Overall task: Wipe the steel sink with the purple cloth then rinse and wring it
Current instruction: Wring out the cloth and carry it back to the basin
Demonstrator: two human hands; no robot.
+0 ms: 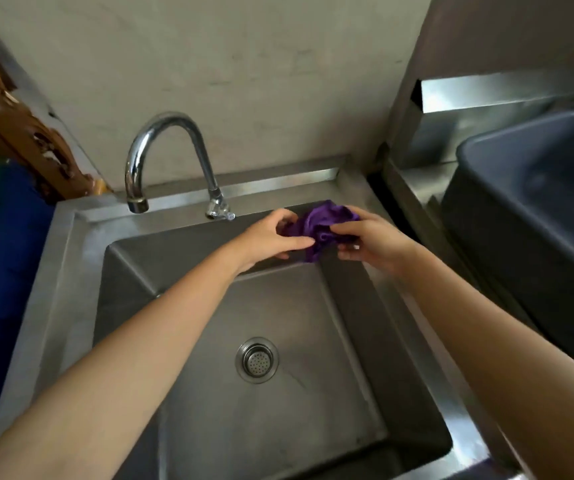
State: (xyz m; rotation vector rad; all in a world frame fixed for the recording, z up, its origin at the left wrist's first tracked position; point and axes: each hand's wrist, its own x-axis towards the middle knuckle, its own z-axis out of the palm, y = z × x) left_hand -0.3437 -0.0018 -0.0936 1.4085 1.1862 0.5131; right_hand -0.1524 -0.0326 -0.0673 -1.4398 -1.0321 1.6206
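Cloth [320, 225] purple, crumpled, bunched between both hands.

— How do the arms lie?
— The bare left forearm [133, 334] and bare right forearm [469, 306] reach forward and converge, so the hands sit close together.
— And the hands?
— The left hand [271, 237] curls thumb and fingers round one end of the crumpled purple cloth [320, 220]. The right hand [372, 240] pinches the other end, thumb on top, fingers apparently curled underneath; folds partly hide them.
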